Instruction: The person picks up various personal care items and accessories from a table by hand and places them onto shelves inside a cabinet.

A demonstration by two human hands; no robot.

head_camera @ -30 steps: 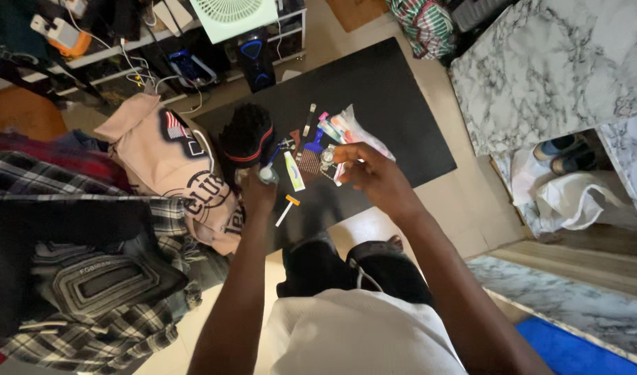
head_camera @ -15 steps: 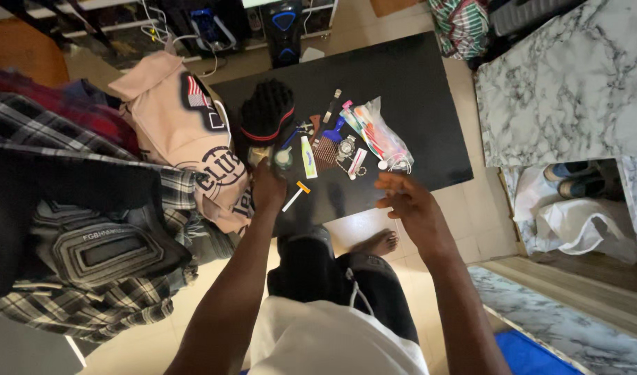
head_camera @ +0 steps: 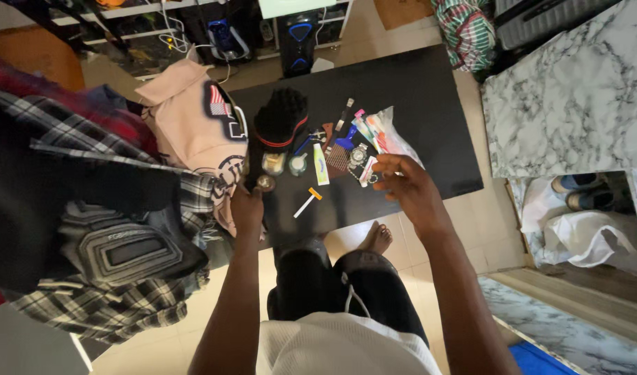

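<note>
Left hand (head_camera: 247, 205) is pinching a small round tin (head_camera: 266, 182) at the black counter's (head_camera: 429, 104) left edge, apparently closed on it. Right hand (head_camera: 405, 186) is hovering, fingers spread, empty, over the wristwatch (head_camera: 358, 155). Best lowering slowly; clutter is crowding, with open room rightward.

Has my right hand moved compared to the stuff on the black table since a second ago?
Yes. The right hand has drawn back toward the body, off the grooming items, now at the near edge of the black table.
</note>
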